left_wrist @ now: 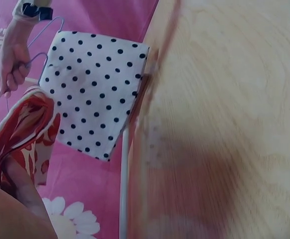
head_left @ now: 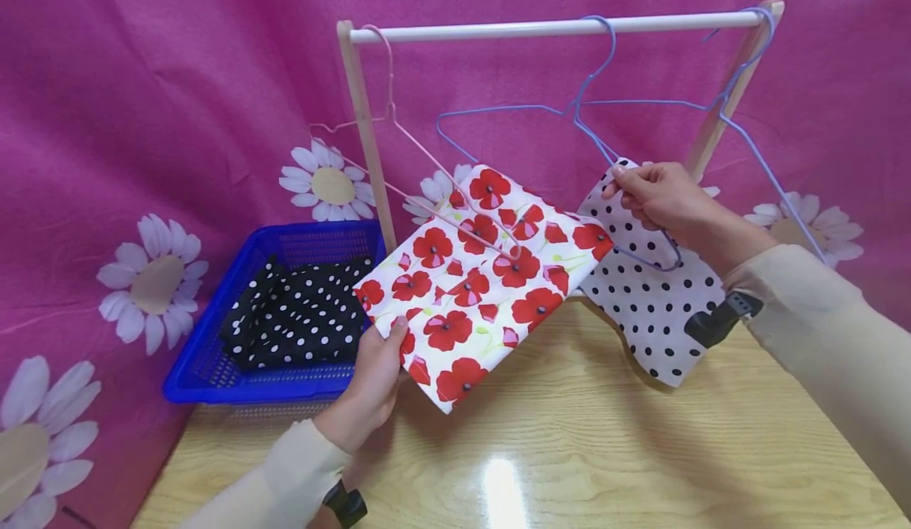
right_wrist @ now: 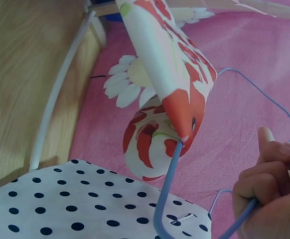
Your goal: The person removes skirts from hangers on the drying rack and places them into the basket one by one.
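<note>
My left hand (head_left: 373, 371) grips the lower left edge of a white cloth with red poppies (head_left: 470, 296), thumb on top. Curled fingers of my right hand (head_left: 658, 193) hold the side wire of the middle blue hanger (right_wrist: 169, 184), whose hook sits on the rail. In the right wrist view its lower wire runs into the folded end of the poppy cloth. A white cloth with black dots (head_left: 658, 307) hangs at the right, behind my right hand, from the other blue hanger (head_left: 765, 165). The left wrist view shows the poppy cloth's folded layers.
A white rail (head_left: 498, 32) on wooden posts carries the hangers. At its left end a pink hanger (head_left: 427, 149) hangs in front of the poppy cloth. A blue basket (head_left: 213, 383) holds a black cloth with white dots (head_left: 306, 315). Beneath is a wooden table (head_left: 569, 434).
</note>
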Demonstrator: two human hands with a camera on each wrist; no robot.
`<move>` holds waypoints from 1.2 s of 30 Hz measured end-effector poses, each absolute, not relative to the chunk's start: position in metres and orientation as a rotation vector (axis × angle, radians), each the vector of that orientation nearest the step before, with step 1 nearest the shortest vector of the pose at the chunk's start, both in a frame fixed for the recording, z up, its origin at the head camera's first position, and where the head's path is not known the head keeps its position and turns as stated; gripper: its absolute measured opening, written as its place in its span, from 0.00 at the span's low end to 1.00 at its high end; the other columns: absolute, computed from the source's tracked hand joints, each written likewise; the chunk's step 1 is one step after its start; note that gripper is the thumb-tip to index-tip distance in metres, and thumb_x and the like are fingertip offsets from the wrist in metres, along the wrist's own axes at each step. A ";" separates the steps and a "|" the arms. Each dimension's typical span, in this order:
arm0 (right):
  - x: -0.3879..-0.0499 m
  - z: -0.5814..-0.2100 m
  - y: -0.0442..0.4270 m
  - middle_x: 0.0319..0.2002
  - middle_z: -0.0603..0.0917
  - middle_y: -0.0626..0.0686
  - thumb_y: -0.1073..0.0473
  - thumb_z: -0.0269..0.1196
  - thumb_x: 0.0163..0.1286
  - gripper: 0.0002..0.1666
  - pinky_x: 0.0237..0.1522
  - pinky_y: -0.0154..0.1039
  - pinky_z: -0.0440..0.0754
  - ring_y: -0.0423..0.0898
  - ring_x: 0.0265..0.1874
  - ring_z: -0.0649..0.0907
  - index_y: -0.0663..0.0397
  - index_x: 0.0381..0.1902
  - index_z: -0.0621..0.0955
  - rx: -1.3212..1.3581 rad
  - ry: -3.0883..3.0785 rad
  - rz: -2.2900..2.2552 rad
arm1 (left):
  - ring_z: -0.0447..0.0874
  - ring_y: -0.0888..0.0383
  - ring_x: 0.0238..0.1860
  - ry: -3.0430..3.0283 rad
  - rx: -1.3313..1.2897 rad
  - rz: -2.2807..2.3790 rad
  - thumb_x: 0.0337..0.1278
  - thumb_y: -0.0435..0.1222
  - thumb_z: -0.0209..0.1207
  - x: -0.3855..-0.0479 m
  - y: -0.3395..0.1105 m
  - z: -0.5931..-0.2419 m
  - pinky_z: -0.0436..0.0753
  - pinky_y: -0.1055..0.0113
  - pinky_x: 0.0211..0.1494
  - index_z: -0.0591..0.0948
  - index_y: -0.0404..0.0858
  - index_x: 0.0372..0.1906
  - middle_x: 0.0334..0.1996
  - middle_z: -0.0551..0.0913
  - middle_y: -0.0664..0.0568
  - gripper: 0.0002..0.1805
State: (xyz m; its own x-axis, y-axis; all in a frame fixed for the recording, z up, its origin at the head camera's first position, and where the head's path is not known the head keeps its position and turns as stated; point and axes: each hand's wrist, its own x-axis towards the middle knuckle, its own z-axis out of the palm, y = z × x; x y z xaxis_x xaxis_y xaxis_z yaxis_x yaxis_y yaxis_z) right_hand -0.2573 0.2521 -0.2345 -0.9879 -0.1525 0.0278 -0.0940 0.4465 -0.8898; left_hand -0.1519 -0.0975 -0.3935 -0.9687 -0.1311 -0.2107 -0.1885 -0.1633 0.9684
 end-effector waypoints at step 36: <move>-0.258 -0.232 0.255 0.16 0.68 0.39 0.46 0.50 0.81 0.23 0.17 0.31 0.60 0.34 0.16 0.62 0.36 0.27 0.83 -0.200 2.639 -1.580 | 0.82 0.49 0.62 2.027 -0.405 2.336 0.81 0.44 0.43 -0.156 -0.112 -0.384 0.83 0.58 0.62 0.61 0.40 0.75 0.67 0.76 0.40 0.26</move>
State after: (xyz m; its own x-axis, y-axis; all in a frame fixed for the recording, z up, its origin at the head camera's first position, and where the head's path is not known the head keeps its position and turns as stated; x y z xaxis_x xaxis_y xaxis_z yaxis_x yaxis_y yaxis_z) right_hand -0.2583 0.2553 -0.2320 -0.9898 -0.1416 0.0159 -0.0809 0.4667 -0.8807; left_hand -0.1559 -0.1122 -0.3844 -0.9661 -0.1515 -0.2091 -0.1857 -0.1552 0.9703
